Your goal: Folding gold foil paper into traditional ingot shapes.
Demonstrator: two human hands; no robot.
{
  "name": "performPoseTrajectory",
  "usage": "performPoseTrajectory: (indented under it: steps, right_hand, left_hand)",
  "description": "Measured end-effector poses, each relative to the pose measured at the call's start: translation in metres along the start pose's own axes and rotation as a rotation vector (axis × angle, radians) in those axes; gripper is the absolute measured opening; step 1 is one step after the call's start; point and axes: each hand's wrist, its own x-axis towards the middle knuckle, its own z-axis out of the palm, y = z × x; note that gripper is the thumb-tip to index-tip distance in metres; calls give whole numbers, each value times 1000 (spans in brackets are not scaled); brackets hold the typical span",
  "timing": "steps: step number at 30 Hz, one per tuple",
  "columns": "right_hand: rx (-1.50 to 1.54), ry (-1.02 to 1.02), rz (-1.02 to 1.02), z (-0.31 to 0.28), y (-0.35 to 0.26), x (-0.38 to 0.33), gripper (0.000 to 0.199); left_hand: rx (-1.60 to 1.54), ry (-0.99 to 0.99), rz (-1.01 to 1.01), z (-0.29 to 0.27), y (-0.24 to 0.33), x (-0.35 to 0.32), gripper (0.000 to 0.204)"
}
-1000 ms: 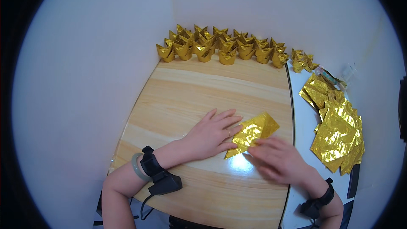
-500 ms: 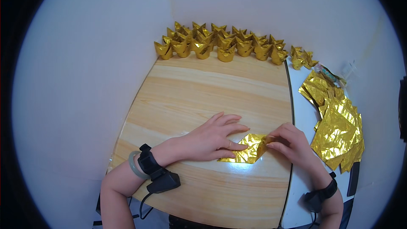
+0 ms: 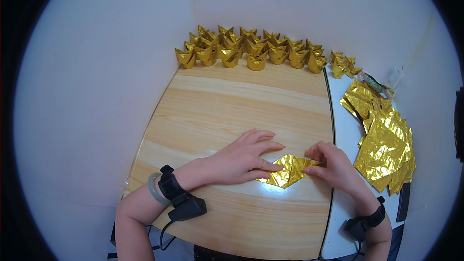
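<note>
A partly folded sheet of gold foil paper (image 3: 286, 173) lies on the wooden tabletop, a crease running down its middle and its right corner slightly raised. My left hand (image 3: 244, 159) rests palm down over its left end, fingers spread, with the thumb and index finger pressing it to the table. At the right end, my right hand (image 3: 333, 164) pinches the corner between thumb and fingers. That hand covers the very tip of the paper.
Rows of folded gold ingot shapes (image 3: 256, 62) stand along the table's far edge (image 3: 212, 69). On the white surface (image 3: 340, 121) to the right lies a pile of loose gold foil sheets (image 3: 384, 150), with a small clear plastic packet (image 3: 374, 83) behind it. Walls rise at left and back.
The right corner of the paper has turned outward and now points right, making the sheet look wider. My right hand has shifted slightly with it; my left hand stays nearly in place.
</note>
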Motion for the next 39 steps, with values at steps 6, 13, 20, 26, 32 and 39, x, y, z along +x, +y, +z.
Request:
performPoseTrajectory:
  steps: [6,13,20,26,32,39]
  right_hand:
    - [129,69,-50,3,5,4,21]
    - [246,34,-74,13,16,8,25]
    - [34,77,-363,12,5,7,24]
    - [-67,113,-213,5,19,12,25]
    - [-110,168,-358,4,27,10,28]
    - [-60,72,-226,2,2,1,37]
  left_hand:
    - [-244,17,-223,-4,6,4,50]
    - [54,168,57,-2,9,9,50]
    - [149,-95,100,4,30,14,43]
    - [59,-84,95,4,27,13,44]
    - [-209,-12,115,9,12,3,51]
    - [-142,62,-212,2,16,6,64]
